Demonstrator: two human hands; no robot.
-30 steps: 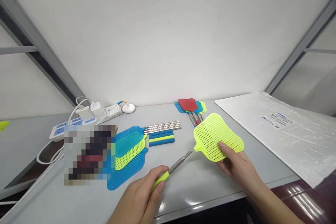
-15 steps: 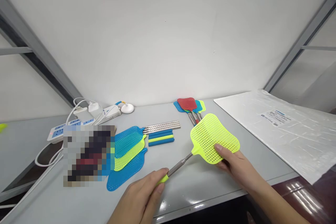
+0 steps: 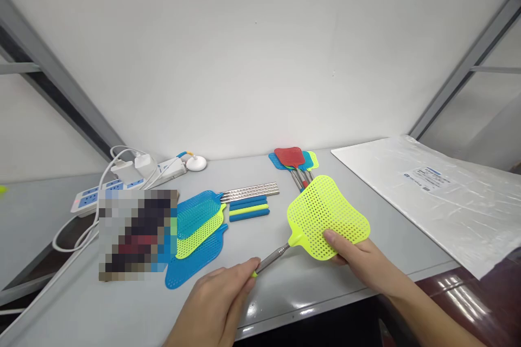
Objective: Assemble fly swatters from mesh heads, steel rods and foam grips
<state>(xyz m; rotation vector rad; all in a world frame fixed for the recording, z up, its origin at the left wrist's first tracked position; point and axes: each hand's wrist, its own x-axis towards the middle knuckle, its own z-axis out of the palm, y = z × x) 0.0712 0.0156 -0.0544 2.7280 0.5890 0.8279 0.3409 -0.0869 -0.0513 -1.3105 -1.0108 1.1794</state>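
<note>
A yellow-green fly swatter (image 3: 328, 211) with a metal shaft is held between my two hands above the table's front part. My left hand (image 3: 222, 295) is closed round its yellow-green grip, which the fingers mostly cover. With the thumb on top, my right hand (image 3: 358, 260) pinches the lower right edge of the mesh head; the fingers beneath are partly hidden. To the left lie loose blue and yellow-green swatter heads (image 3: 197, 257), overlapping. Beside them are several metal rods (image 3: 252, 192) in a row, with blue and yellow-green grip sleeves (image 3: 249, 209) just in front.
Swatters with red, blue and yellow-green heads (image 3: 290, 157) are piled at the back. A white plastic sheet or bag (image 3: 391, 184) covers the right side. A power strip (image 3: 83, 200) with chargers and cables, plus a round white device (image 3: 196, 163), stands left. A pixelated patch hides something.
The swatter's head has shifted slightly left and down with my right hand. Less of the grip shows beyond my left fingers. The view has tilted a little.
</note>
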